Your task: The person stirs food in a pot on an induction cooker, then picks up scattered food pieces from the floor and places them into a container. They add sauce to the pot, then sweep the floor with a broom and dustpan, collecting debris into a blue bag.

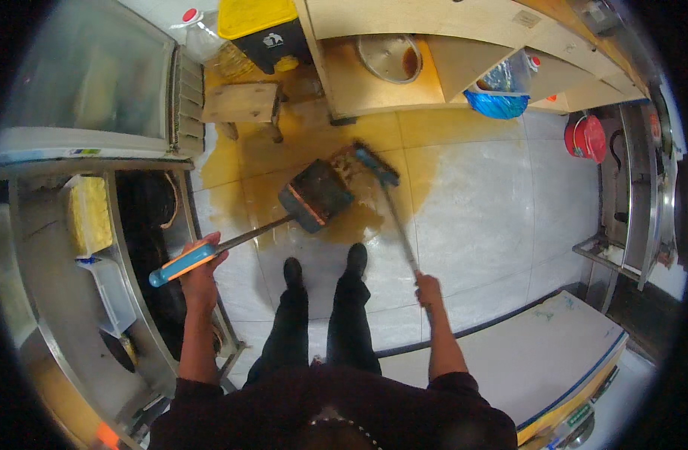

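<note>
My left hand (203, 260) grips the blue and orange handle of a long-handled dustpan (318, 194). Its dark pan rests on the tiled floor, with its mouth turned toward the broom. In my right hand (428, 289) is the pole of a broom (376, 163), whose blue head with dark bristles lies just beyond the pan's mouth. A yellow-brown liquid spill (422, 169) spreads over the tiles around both tools. Between broom and pan sits some pale foam or debris (348, 167), too blurred to identify.
A wooden stool (242, 103) stands in the spill, near a black bin with a yellow lid (258, 19). Open wooden shelving (377, 101) runs along the far side. A red bucket (584, 139) is at right, a white chest (524, 360) behind me at right, metal shelving (57, 236) at left.
</note>
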`<act>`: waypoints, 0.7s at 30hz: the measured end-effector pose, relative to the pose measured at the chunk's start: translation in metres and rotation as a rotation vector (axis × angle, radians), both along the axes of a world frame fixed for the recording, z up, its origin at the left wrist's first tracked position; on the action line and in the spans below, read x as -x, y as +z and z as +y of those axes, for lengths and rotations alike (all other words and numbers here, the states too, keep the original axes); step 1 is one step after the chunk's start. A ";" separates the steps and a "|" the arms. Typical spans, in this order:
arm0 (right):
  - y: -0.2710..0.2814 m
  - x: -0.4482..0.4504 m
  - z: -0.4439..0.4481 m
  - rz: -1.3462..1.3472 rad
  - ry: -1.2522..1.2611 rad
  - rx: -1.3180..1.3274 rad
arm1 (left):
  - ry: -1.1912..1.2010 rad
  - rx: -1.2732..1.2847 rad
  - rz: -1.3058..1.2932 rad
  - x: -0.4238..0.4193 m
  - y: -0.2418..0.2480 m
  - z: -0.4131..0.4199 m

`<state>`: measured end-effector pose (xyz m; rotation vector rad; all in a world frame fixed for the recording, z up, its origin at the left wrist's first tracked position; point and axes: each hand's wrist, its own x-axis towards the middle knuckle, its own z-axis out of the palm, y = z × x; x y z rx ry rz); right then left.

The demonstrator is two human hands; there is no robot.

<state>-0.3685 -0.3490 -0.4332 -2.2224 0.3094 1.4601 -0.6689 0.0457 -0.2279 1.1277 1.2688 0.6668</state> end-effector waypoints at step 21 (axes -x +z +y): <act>-0.043 0.057 0.198 -0.369 0.603 -0.006 | -0.012 0.015 0.045 0.044 -0.038 0.035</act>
